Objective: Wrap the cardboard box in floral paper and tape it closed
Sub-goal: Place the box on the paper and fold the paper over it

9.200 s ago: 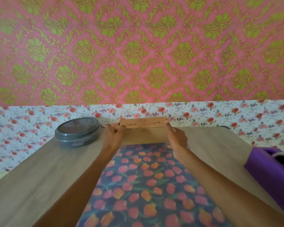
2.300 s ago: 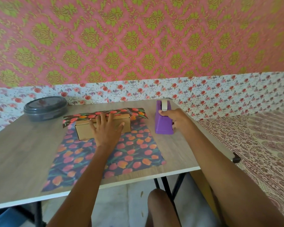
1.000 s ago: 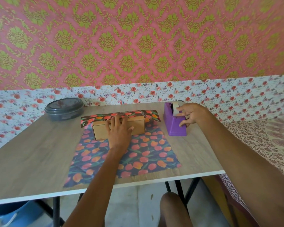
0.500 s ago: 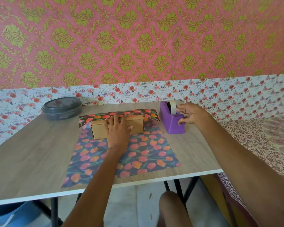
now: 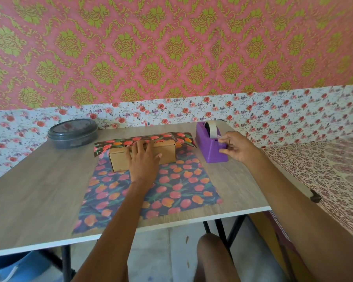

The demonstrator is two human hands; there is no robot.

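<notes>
While our left hand (image 5: 144,159) presses flat on the floral paper (image 5: 151,188) over the cardboard box (image 5: 143,156), our right hand's (image 5: 235,148) fingers (image 5: 222,140), pinching the tape end (image 5: 219,136), should pull it slowly and straight from the dispenser (image 5: 210,143).

The left hand (image 5: 144,159) is covering the middle of the cardboard box (image 5: 120,160), hiding where the floral paper (image 5: 151,188) flap ends. The right hand (image 5: 235,147) is pinching at the tape dispenser (image 5: 210,147); the tape end is too small to tell. The desk (image 5: 33,192) is running off the left edge.

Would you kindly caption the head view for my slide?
Left hand pins floral paper on the cardboard box; right hand pulls tape from the dispenser.
</notes>
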